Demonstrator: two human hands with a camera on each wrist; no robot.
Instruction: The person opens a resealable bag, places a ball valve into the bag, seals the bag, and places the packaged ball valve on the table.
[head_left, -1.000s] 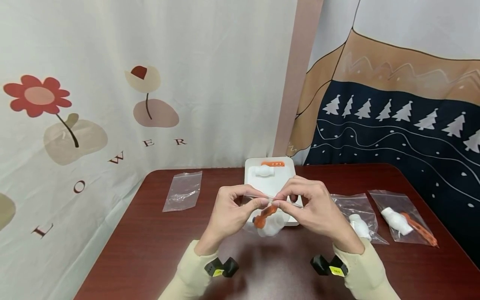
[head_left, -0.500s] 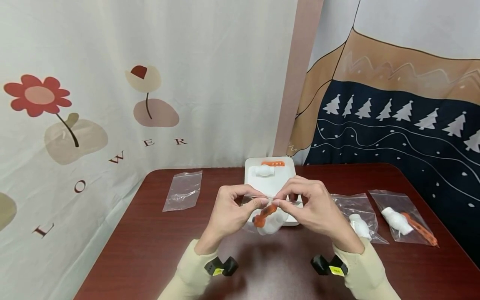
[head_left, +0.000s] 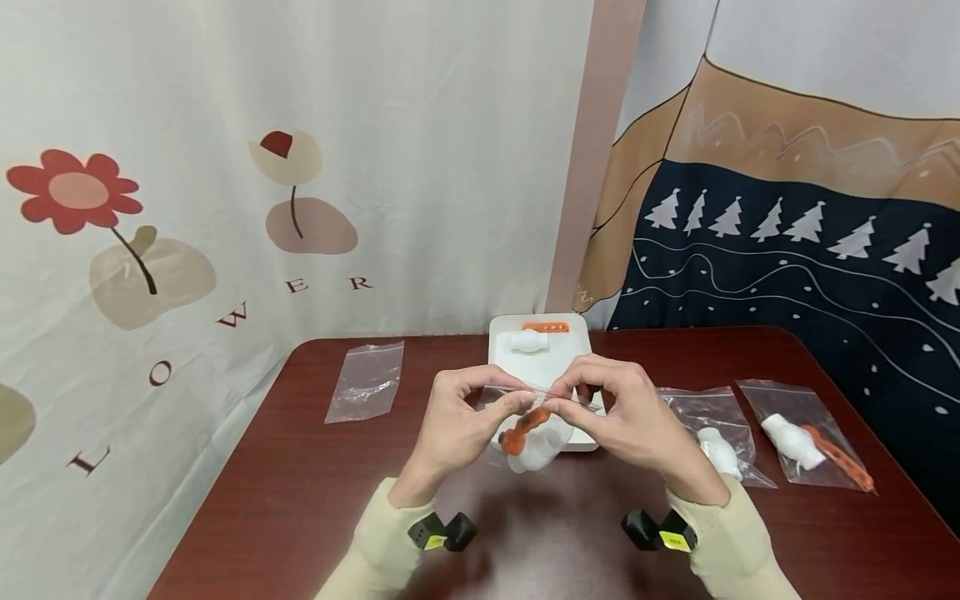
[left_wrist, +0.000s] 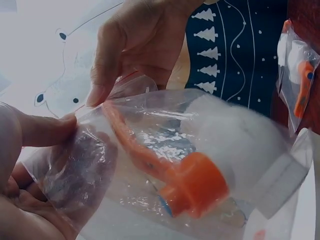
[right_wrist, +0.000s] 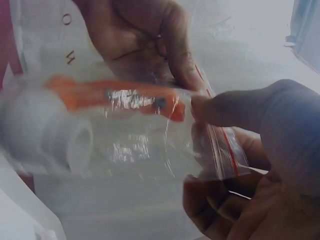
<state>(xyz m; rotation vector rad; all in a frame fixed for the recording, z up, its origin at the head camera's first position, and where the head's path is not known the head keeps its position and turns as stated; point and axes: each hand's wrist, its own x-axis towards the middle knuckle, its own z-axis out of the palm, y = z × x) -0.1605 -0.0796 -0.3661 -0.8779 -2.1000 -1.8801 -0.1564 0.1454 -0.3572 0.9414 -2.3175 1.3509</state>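
Note:
Both hands pinch the top edge of one clear zip bag point(left_wrist: 90, 175) above the front of a white tray. The left hand point(head_left: 459, 421) grips the bag's left part between thumb and fingers; close beside it, the right hand point(head_left: 618, 408) pinches the edge further right. Inside the bag hang an orange part point(left_wrist: 200, 182) with a ring-like end and a white bottle-shaped piece point(left_wrist: 235, 135). A red line runs along the bag's seal point(right_wrist: 230, 150) in the right wrist view, near the right thumb.
On the white tray point(head_left: 502, 360) lie a white piece point(head_left: 529, 341) and an orange strip point(head_left: 546, 327). A flat clear bag point(head_left: 366, 383) is at the table's left. At the right are a bag with a white piece point(head_left: 718, 450) and another bag with white and orange pieces point(head_left: 793, 442).
The bag's contents have swung slightly to the left, and the left hand has shifted a little left. Both hands keep their pinch on the bag.

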